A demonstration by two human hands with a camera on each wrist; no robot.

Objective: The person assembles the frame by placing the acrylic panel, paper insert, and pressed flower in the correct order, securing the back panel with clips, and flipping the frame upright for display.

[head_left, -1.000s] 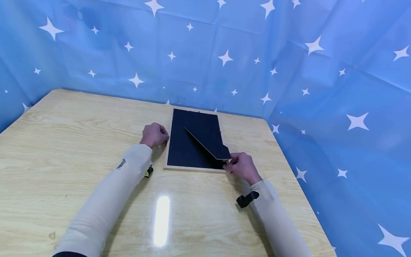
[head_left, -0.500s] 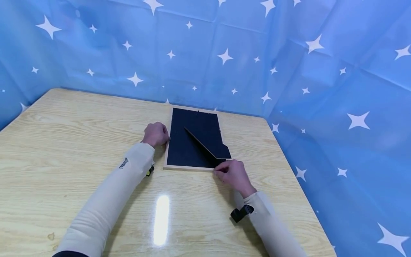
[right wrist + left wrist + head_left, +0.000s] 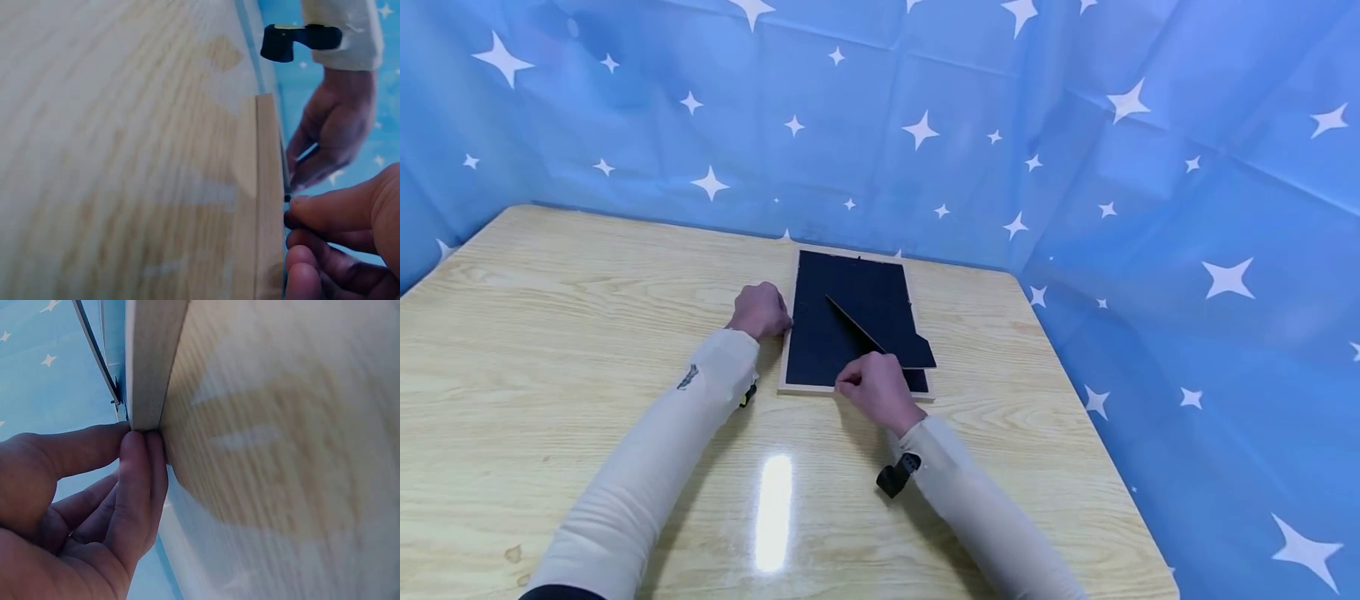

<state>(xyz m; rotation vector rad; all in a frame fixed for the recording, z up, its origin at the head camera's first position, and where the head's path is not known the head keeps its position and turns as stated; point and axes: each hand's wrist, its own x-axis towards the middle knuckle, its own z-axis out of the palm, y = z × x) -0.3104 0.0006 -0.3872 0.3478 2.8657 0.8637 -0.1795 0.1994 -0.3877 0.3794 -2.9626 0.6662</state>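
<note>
A frame [image 3: 822,346] lies back up toward the far side of a wood-grained worktop [image 3: 587,333], its black stand [image 3: 883,327] tilted out from the back, the wide end by the near right corner. A person's left hand [image 3: 758,310] pinches the frame's left edge between thumb and fingertips. The right hand [image 3: 876,387], fingers curled, is at the near edge, thumb tip by a small dark piece [image 3: 287,199]; whether it has hold of anything cannot be told. Pale sleeves cover both arms, the left sleeve [image 3: 647,450] bearing a dark mark [image 3: 688,377]; a black device [image 3: 898,475] sits at the right wrist. A bright reflection [image 3: 773,512] streaks the worktop's nearer part. A blue backdrop [image 3: 970,175] with white stars hangs behind.
</note>
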